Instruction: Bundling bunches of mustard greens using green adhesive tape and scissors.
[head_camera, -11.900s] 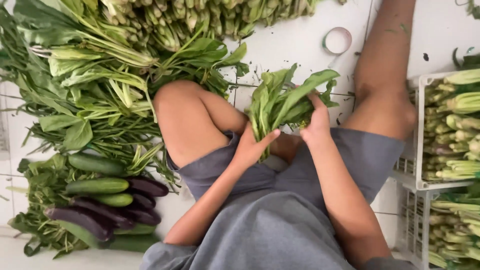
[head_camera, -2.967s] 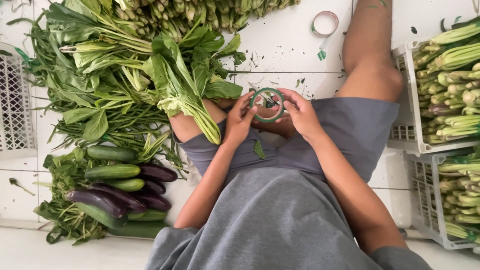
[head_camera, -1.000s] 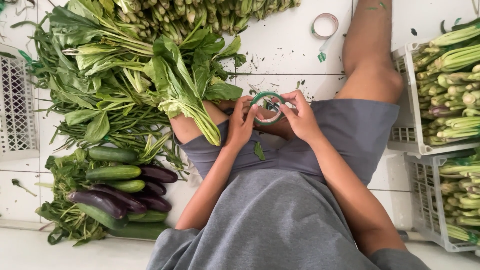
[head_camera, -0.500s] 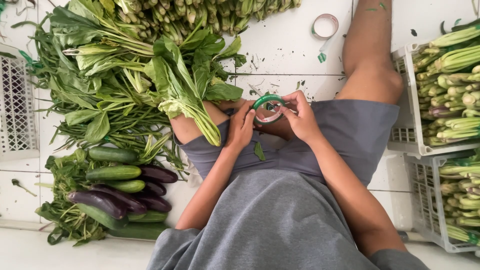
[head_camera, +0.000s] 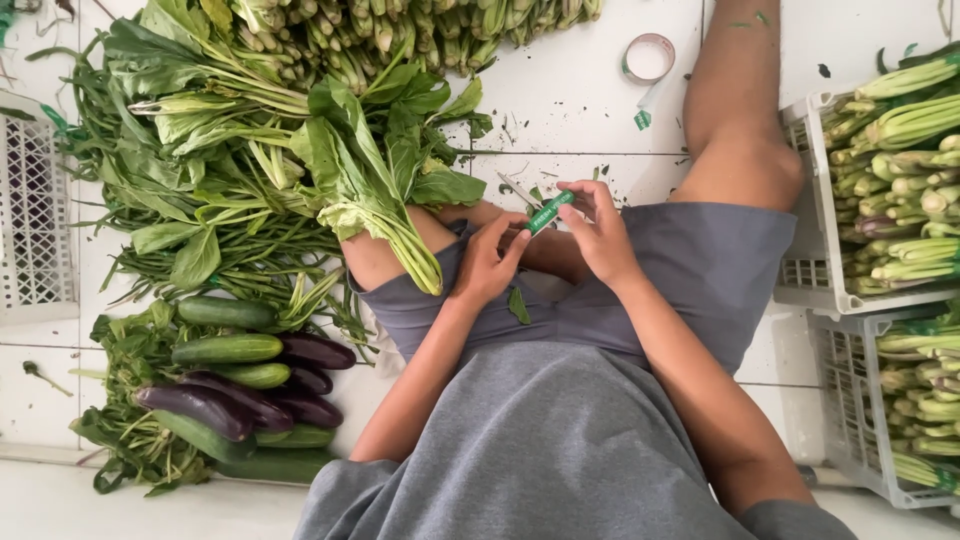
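Above the lap of the seated person, both hands meet over a green tape strip (head_camera: 549, 212): the left hand (head_camera: 489, 262) pinches its lower end with closed fingers, and the right hand (head_camera: 598, 232) holds the upper end, fingers curled about it. Judged by its look, the strip is light, thin and limp, probably sticky on one side, so it is best held by the ends and kept taut. Left of the strip, a leafy green bunch (head_camera: 372, 190) lies across the person's thigh. Beyond the strip, on the white tiled floor (head_camera: 570, 90), rests a tape roll (head_camera: 648, 58), a pale ring with a small green tag beside it. Right of the strip stand white crates (head_camera: 812, 290) of bundled greens; far left lie cucumbers (head_camera: 228, 348) and aubergines (head_camera: 205, 408).
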